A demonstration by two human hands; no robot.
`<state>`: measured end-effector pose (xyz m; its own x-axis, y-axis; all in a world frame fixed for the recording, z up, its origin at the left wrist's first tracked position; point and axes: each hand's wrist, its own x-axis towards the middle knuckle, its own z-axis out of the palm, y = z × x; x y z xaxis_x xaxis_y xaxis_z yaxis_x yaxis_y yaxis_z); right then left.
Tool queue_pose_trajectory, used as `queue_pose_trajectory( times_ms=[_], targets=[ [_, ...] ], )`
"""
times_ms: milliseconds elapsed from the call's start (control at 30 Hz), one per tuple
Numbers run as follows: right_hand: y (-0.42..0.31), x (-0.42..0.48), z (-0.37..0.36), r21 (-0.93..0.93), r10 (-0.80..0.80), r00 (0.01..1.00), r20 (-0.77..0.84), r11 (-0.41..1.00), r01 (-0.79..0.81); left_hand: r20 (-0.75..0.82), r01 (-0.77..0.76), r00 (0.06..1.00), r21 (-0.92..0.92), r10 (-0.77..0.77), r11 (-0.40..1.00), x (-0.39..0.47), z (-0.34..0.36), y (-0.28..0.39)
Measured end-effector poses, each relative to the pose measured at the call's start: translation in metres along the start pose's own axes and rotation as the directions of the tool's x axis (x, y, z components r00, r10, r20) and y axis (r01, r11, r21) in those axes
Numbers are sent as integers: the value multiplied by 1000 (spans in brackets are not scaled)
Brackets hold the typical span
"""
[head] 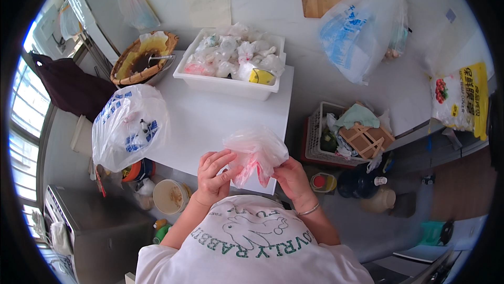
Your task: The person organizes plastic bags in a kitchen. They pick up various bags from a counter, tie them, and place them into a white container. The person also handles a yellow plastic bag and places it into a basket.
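Between my two hands is a crumpled translucent plastic bag [258,148] with red printing, held over the front edge of a white table [220,116]. My left hand [215,173] pinches its left side with thumb and fingers. At its lower right, my right hand [293,179] grips the plastic; a bracelet circles that wrist. Farther back on the table stands a white plastic bin [228,87] heaped with knotted and bunched plastic bags [236,53]. A larger white bag with blue printing [132,126] bulges at the table's left edge.
A wicker basket [118,73] sits at the back left. Right of the table, a crate [315,138] holds bags and a wooden rack [366,138]. A bucket [167,197], an oil jug [323,182] and a large water bottle [356,183] stand below. Bags [350,35] hang on the wall.
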<state>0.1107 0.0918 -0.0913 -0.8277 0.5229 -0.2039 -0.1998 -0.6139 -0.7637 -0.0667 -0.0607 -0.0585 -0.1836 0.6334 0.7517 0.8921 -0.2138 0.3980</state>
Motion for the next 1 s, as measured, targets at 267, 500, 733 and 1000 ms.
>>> queue_pose_trajectory(
  times_ms=[267,500,733,1000],
  targets=[
    [2,8,13,138,-156,981,-115,975,172,228,272,949,-234,-219,934,2,-9,-6],
    [15,7,15,-226,-341,914,-219,929,293,539,710,690,-374,-482,597,13,4,6],
    [14,10,2,-199,-419,880,-224,904,379,495,706,683,-259,-537,659,12,24,-1],
    [-5,-1,-35,-34,-241,884,-401,968,248,512,475,456,-831,-728,-288,-5,14,-31]
  ],
)
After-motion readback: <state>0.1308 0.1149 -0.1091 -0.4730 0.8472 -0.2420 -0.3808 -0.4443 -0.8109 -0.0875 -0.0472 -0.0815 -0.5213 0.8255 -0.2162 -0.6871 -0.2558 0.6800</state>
